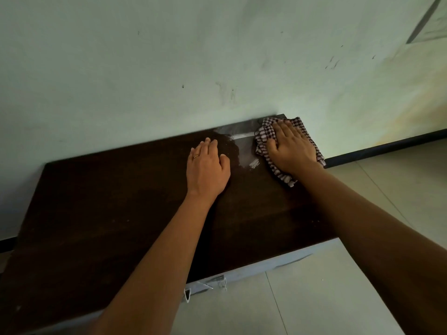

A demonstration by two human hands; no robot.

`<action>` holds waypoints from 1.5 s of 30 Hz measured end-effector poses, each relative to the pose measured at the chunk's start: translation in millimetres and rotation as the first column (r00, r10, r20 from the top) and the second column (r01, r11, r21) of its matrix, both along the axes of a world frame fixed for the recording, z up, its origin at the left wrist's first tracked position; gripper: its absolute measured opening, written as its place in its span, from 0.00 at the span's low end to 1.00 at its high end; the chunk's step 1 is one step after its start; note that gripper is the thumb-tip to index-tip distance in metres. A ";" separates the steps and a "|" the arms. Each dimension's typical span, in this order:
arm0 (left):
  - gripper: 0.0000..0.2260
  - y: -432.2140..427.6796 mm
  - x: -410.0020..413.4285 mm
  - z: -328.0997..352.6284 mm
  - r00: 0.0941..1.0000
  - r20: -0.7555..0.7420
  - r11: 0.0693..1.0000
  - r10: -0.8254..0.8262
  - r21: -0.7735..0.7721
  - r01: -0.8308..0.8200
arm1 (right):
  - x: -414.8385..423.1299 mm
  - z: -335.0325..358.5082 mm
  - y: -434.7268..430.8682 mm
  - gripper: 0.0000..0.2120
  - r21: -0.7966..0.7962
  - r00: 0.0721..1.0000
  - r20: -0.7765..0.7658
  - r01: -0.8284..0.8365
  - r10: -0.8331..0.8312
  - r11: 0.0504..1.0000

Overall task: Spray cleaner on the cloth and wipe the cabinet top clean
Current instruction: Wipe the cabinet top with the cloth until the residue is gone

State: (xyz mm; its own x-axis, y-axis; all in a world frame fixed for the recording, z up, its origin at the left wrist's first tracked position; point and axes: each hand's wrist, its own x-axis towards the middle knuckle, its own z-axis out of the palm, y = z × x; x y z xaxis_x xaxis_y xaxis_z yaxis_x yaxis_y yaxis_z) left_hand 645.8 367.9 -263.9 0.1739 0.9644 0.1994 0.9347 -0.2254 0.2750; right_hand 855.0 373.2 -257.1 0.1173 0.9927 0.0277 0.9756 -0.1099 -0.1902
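Cloth (264,132), checked dark and white, lies crumpled at the far right corner of the cabinet top (108,213), and its right edge hangs just over the end of the board. My right hand (291,147) lies flat on it, palm down. The fingers (282,128) are straight and close together, pointing toward the wall (169,68); they press the cloth and do not curl round it. The near end of the cloth sticks out from under my wrist.

My left hand (206,166) rests palm down on the bare dark wood, just left of the cloth but apart from it. Its fingers (208,145) are also stretched out and hold nothing. It wears a ring (196,156).

Between the two hands a pale, shiny smear (244,151) runs from the far edge of the top toward me, with a small white streak at its near end. The rest of the top is dull dark brown.

The cabinet stands against the pale green wall. Right of it a dark skirting (387,144) runs along the foot of the wall, above a floor (326,298) of light tiles.
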 end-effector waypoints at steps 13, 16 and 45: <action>0.24 1.6 2.6 0.7 0.998 0.034 0.999 0.048 0.010 -0.048 | -45.4 2.4 23.4 0.30 0.017 0.998 -0.040 -0.051 0.052 0.999; 0.23 1.3 1.4 1.3 0.998 0.045 0.998 0.054 0.011 -0.055 | -33.5 0.7 11.0 0.29 0.032 0.992 -0.023 -0.122 0.123 0.992; 0.22 -0.3 2.4 -1.0 0.991 0.097 0.995 0.088 0.029 -0.092 | -60.1 2.7 33.1 0.32 0.037 1.000 -0.008 -0.003 0.004 0.999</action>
State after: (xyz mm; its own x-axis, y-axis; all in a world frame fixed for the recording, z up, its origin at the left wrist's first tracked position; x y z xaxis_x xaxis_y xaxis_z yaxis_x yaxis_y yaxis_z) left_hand 648.3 367.6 -264.9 0.0653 0.9679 0.2429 0.9214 -0.1519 0.3577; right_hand 794.8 406.4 -254.4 0.1141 0.9914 0.0634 0.9743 -0.0992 -0.2022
